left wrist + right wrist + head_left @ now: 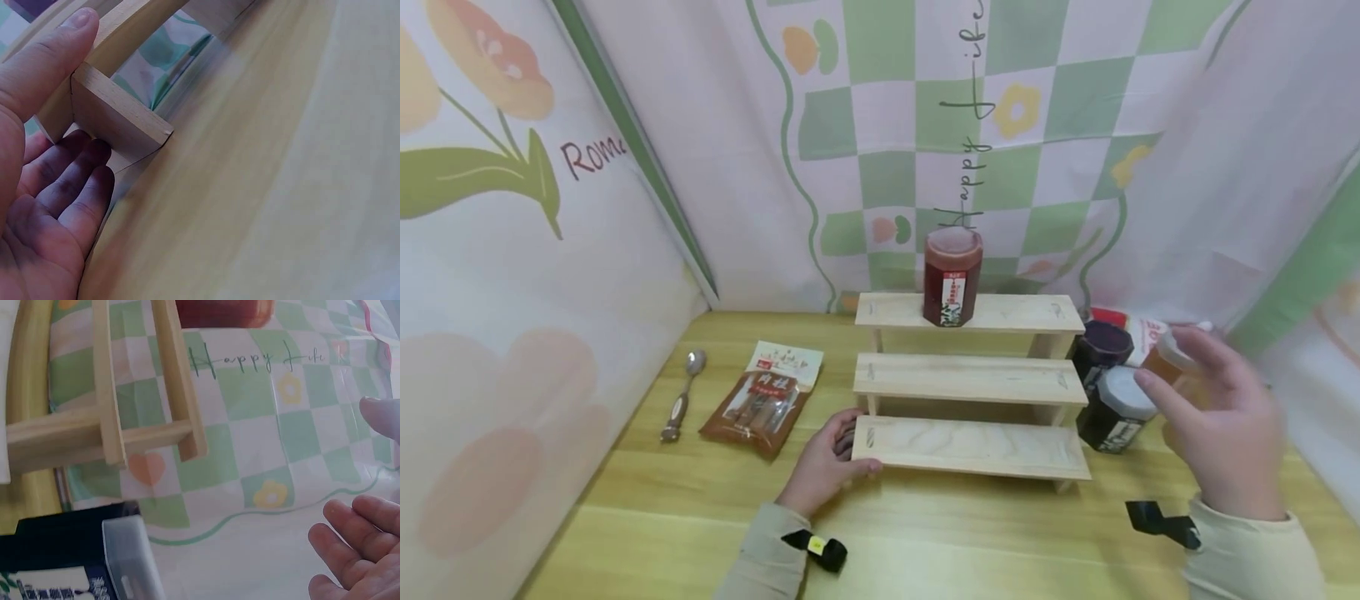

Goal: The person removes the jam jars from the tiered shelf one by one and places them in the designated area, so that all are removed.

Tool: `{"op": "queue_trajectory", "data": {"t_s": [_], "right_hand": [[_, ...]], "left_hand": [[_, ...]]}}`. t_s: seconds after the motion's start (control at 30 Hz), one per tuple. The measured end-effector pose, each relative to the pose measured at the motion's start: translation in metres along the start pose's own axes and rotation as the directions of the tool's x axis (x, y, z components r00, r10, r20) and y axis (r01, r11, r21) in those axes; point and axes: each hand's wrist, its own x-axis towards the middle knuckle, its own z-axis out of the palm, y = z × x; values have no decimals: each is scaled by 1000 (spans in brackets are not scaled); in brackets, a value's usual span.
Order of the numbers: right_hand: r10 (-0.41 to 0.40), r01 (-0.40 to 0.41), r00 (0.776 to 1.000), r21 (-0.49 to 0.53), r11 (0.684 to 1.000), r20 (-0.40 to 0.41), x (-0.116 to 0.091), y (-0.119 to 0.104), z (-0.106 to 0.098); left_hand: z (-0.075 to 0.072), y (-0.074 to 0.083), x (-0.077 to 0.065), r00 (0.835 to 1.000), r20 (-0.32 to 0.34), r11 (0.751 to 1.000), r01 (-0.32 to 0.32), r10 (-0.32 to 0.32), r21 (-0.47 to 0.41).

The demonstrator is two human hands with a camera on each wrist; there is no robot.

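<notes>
My left hand (820,471) grips the left end of the lowest step of a three-tier wooden rack (970,446). In the left wrist view its thumb (59,53) lies over the board, with the fingers curled below beside the side support. On the top tier stands a jar of dark red jam (953,279). My right hand (1232,425) hovers at the right with nothing in it, thumb and fingers apart. It partly covers a jar with orange-brown contents (1167,358). Beside that are a dark jar with a white lid (1118,408) and a dark purple-lidded jar (1101,346).
Left of the rack lie a brown packet of cinnamon sticks (763,404) and a metal spoon with a decorated handle (683,396). A red and white packet (1142,333) sits behind the jars. A checked curtain (887,125) hangs at the table's back edge.
</notes>
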Motion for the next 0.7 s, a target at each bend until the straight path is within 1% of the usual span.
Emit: {"op": "queue_trajectory", "data": {"t_s": [0.2,0.27,0.37,0.47,0.57,0.63,0.7], "right_hand": [[81,-80,996,12,997,-24,4,7,-13],[109,-108,993,11,994,-46,6,10,-16],[157,-152,983,56,987,-97,12,16,-20],[192,-178,971,106,978,-146,18,24,-23],[222,-199,957,132,971,-187,24,34,-24],[241,-206,945,172,963,-223,27,40,-24],[246,-161,926,289,944,-287,30,46,-22]], "left_hand": [[0,0,0,1000,5,1000,7,-7,-9],[1,0,0,1000,3,1000,6,-6,-11],[1,0,0,1000,3,1000,6,-6,-4],[1,-1,1,1000,3,1000,9,-9,4],[1,-3,2,1000,5,1000,12,-12,4],[0,-3,2,1000,6,1000,10,-10,-2],[-1,-4,3,1000,6,1000,3,-3,-8]]}}
